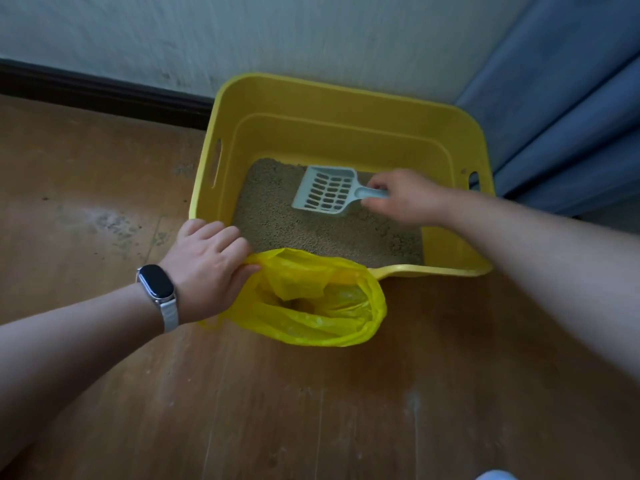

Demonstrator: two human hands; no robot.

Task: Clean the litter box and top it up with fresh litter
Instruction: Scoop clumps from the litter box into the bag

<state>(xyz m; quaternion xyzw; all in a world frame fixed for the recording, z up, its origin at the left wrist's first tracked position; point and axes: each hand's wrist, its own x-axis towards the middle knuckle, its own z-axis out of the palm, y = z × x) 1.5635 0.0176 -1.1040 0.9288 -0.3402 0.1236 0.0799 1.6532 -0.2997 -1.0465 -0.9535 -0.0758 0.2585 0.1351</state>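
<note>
A yellow plastic litter box (311, 109) stands on the wooden floor against the wall, with beige litter (277, 223) covering its bottom. My right hand (405, 197) grips the handle of a pale blue slotted scoop (327, 194), held just above the litter with nothing in it. A yellow plastic bag (322, 303) hangs open over the box's near rim. My left hand (211, 256), with a watch on the wrist, holds the bag's left edge against that rim.
A white wall with a dark baseboard (100, 95) runs behind the box. Blue curtain fabric (568, 109) hangs at the right, close to the box's right side. Dusty patches mark the wooden floor (114, 223) left of the box.
</note>
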